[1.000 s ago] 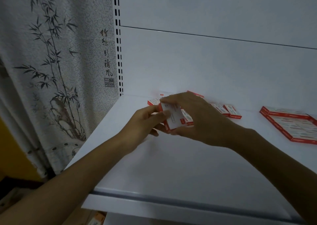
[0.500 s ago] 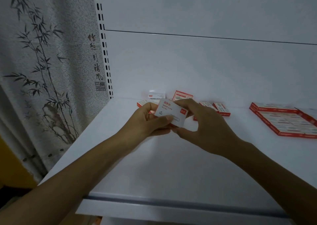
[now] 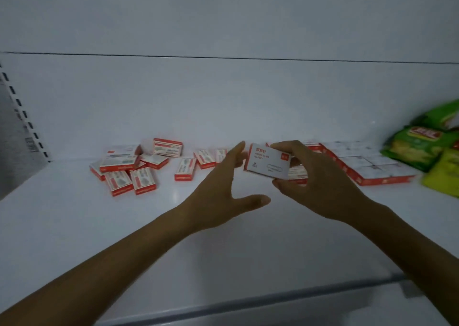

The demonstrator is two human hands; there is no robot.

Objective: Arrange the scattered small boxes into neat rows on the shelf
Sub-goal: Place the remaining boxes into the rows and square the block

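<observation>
My right hand (image 3: 320, 189) pinches one box (image 3: 267, 160) label-up, presumably for placing along the back edge of the shelf (image 3: 149, 238); my left hand (image 3: 223, 189) hovers, fingers spread.

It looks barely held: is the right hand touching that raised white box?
Touching. Head view: the right hand pinches the white box, fingers on its top edge, thumb beneath.

White shelf (image 3: 124, 238) under dim, cool light. Plain white back panel (image 3: 223, 107) crossed by a thin horizontal seam (image 3: 223, 57). Slotted upright (image 3: 24, 114) at far left, grey wall (image 3: 12, 161) just beside it.
</observation>
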